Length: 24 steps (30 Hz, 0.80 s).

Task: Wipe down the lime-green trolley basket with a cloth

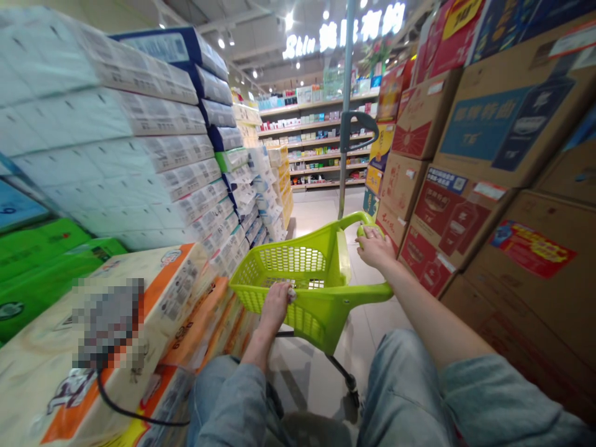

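Note:
A lime-green shopping cart (321, 310) with a perforated basket stands in front of me, its handle side to the right. My left hand (274, 305) is closed at the basket's near rim, with a small, crumpled-looking whitish thing (292, 294) at its fingertips. On the far part of the cart's looped handle, my right hand (375, 249) rests with its fingers curled round the green bar. The basket's visible floor shows only its grid.
Stacked tissue packs (172, 149) rise on the left, with a pixelated device (112, 323) and black cable on a nearer pack. Cartons (484, 124) line the right side. A grey pole (347, 68) with a looped handle stands beyond the cart, before stocked shelves (321, 127).

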Available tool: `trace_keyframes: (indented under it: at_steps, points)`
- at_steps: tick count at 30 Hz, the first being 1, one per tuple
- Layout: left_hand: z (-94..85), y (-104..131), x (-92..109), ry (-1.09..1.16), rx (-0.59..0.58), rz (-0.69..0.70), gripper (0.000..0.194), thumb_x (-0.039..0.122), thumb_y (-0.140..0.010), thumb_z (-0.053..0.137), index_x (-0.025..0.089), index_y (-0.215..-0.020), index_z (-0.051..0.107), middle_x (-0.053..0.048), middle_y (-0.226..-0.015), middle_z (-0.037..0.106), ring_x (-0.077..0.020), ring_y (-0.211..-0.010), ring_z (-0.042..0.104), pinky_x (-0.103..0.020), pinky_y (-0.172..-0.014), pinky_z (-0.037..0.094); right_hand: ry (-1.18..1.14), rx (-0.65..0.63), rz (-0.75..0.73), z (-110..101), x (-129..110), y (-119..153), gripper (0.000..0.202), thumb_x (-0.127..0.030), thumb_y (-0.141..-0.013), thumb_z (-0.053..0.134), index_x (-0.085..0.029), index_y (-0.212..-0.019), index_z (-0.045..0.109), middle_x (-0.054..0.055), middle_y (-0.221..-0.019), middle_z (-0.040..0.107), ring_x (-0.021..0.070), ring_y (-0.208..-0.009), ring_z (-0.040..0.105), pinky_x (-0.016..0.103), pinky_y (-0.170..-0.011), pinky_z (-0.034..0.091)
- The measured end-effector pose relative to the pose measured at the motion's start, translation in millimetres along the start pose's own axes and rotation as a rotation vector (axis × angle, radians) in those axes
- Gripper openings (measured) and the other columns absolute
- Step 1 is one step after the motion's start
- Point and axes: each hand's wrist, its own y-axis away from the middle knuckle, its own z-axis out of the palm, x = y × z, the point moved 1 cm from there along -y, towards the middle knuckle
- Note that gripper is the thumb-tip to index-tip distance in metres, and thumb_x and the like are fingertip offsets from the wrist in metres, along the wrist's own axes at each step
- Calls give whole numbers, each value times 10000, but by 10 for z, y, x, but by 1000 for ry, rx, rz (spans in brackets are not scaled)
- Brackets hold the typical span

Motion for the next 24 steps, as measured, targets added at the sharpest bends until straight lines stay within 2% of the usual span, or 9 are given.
trace_keyframes:
  at_steps: [3,6,9,13,16,19,24]
  points:
    - [91,0,-32,19,62,-83,296,131,-844,399,173,-1120,496,-99,-1150,556,-226,-1161,470,-493,-1040,318,16,-4,23,-9,1,15,389,-317,-840,384,-276,-1189,549,36,-1493,213,247,-1342,173,487,-1039,160]
    - [223,-13,119,52,190,-200,386,82,-838,350,138,-1205,458,-141,-1278,483,-248,-1297,335,-526,-1068,271,27,-7,50,-12,14,23,384,-311,-845,378,-269,-1186,550,41,-1494,208,251,-1345,165,495,-1035,157]
    - [325,-67,451,124,275,-248,501,30,-820,315,133,-1306,373,-149,-1374,395,-241,-1352,233,-532,-1092,232,29,-10,53,-7,51,20,387,-324,-842,387,-266,-1190,547,48,-1495,201,259,-1345,161,503,-1034,151]
    - [394,-163,1019,239,300,-245,594,7,-823,271,139,-1401,230,-147,-1445,293,-222,-1372,160,-505,-1114,204,28,-8,59,-3,133,8,390,-323,-842,381,-264,-1190,546,54,-1495,200,261,-1343,165,505,-1032,157]
    - [427,-157,1319,303,330,-249,652,4,-822,295,141,-1435,119,-141,-1480,200,-237,-1377,101,-502,-1118,186,30,-5,60,-8,204,4,393,-328,-840,386,-272,-1197,539,48,-1489,219,254,-1338,178,509,-1030,164]
    - [465,-68,1404,333,312,-221,708,-23,-805,299,169,-1444,60,-113,-1497,144,-236,-1375,93,-478,-1119,202,32,1,61,-18,265,11,393,-335,-841,387,-278,-1198,540,48,-1486,228,248,-1338,180,511,-1028,169]
    - [496,39,1302,371,315,-229,652,11,-840,289,229,-1436,138,-77,-1489,203,-218,-1368,167,-461,-1114,242,28,-6,62,-40,292,25,401,-329,-846,373,-262,-1204,541,67,-1486,223,256,-1344,167,520,-1029,160]
